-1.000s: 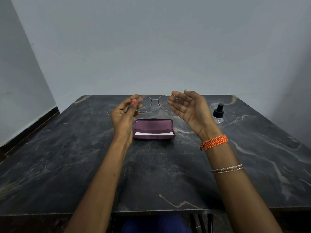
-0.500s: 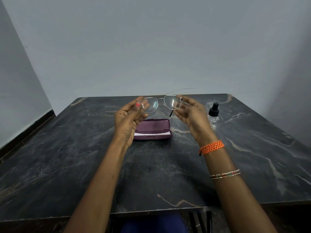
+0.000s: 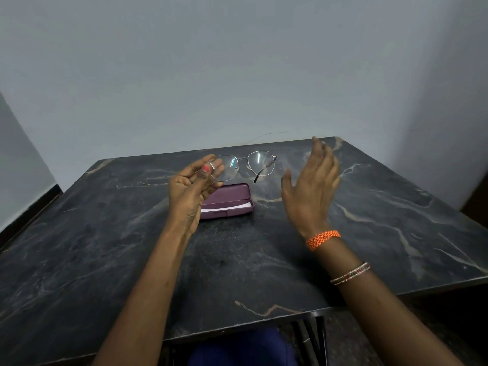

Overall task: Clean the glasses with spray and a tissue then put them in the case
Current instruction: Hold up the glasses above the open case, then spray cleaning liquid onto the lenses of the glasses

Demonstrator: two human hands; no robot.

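One pair of thin metal-framed glasses [image 3: 243, 166] is pinched by the left hand [image 3: 191, 188]. The right hand [image 3: 311, 191] hangs apart, fingers spread. One purple hard case [image 3: 228, 200] lies on the dark marble bench [image 3: 105, 247].

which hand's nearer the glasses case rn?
Left. The left hand holds the glasses directly above the maroon case's left end; the open right hand hovers off to its right.

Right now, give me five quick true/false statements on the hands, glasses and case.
1. The left hand holds the glasses. True.
2. The right hand also has a grip on the glasses. False: it is open and apart from them.
3. The glasses lie inside the case. False: they are held above it.
4. The case rests on the table. True.
5. The right wrist wears an orange band. True.
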